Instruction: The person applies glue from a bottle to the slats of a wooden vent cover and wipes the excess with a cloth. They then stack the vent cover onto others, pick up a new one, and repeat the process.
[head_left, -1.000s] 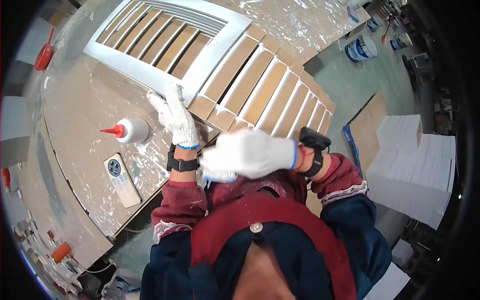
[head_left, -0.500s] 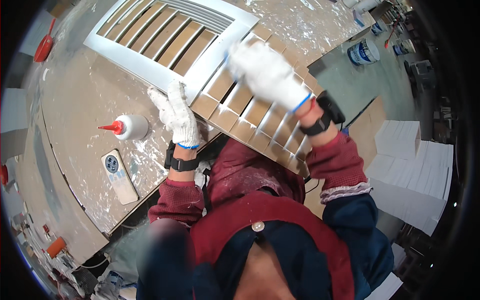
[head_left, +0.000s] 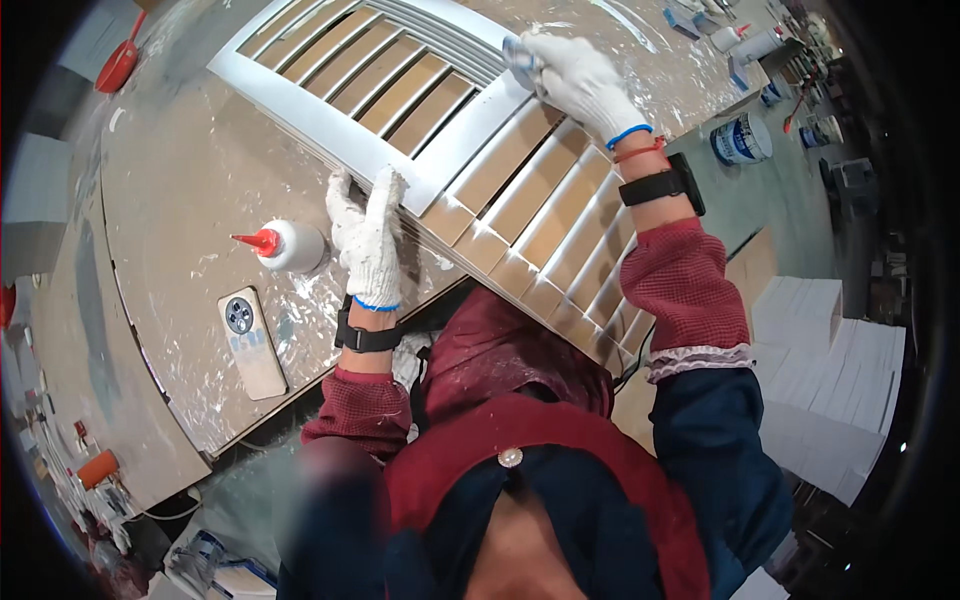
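Note:
A white louvred panel (head_left: 335,130) with a wide frame and slats lies on a tan board (head_left: 545,225) marked with white stripes. My right hand (head_left: 585,85), in a white knit glove, closes on a small grey-blue pad (head_left: 517,58) at the panel's right frame edge. Its exact kind is hard to make out. My left hand (head_left: 365,235), gloved too, rests against the panel's near corner with thumb and fingers spread. To its left a white squeeze bottle (head_left: 293,246) with a red nozzle stands upright. A phone (head_left: 253,343) lies nearer to me.
The paint-spattered worktable (head_left: 190,200) has a red dustpan-like tool (head_left: 118,68) at its far left. Bottles and blue blocks (head_left: 682,22) lie far right. On the floor stand a paint bucket (head_left: 742,140) and stacked white sheets (head_left: 825,385) at right.
My right hand has moved farther away and to the right, along the panel's frame. My left hand stays at the near corner. The whole view has shifted slightly.

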